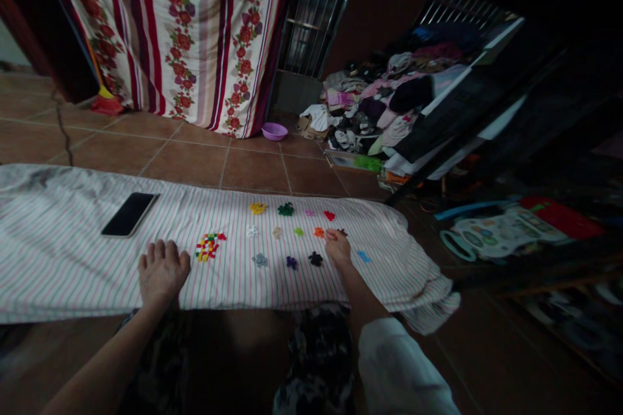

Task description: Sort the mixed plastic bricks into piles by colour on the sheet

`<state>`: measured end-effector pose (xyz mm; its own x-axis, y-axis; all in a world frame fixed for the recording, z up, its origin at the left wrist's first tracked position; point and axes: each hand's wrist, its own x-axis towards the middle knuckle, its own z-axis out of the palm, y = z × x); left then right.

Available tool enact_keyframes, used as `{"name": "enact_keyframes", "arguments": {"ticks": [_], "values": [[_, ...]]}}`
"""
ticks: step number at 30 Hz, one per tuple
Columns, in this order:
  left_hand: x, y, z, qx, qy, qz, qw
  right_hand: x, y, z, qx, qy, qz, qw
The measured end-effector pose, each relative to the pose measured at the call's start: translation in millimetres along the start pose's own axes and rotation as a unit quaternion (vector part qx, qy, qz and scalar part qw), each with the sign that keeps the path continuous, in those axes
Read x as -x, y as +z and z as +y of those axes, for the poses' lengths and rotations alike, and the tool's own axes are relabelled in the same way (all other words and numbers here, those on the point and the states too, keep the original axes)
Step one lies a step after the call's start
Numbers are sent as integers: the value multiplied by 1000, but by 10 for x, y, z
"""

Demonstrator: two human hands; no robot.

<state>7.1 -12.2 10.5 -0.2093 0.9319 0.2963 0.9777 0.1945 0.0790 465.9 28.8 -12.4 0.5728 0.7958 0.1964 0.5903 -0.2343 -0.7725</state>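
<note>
My left hand [162, 268] rests palm down on the striped cloth [97, 279], fingers apart and holding nothing. Just right of it lies a mixed heap of small red, yellow, white and green pieces [208, 246]. My right hand [337, 248] is at the right of the sorted piles, fingertips pinched together; what they hold, if anything, is too small to make out. Its fingers are between the orange pieces [318, 232] and a dark brown pile [343, 232], partly hidden by the hand. Black pieces [316, 259] lie to its left, light blue ones [363, 256] to its right.
More piles include yellow [257, 208], dark green [285, 209], red [329, 215], grey [260, 260] and purple [291, 262]. A phone [129, 214] lies at the cloth's left. Beyond are a floral curtain [180, 32], a purple basin [274, 131] and heaped clothes [374, 104].
</note>
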Motion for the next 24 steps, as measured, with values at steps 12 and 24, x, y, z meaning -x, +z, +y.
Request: {"name": "enact_keyframes", "arguments": {"ticks": [12, 24], "values": [[-14, 122, -46, 20, -1, 13, 1000, 315, 269, -662, -118, -73, -22, 990], [-30, 176, -65, 28, 1, 38, 999, 1533, 1262, -1457, -103, -263, -280, 918]]}}
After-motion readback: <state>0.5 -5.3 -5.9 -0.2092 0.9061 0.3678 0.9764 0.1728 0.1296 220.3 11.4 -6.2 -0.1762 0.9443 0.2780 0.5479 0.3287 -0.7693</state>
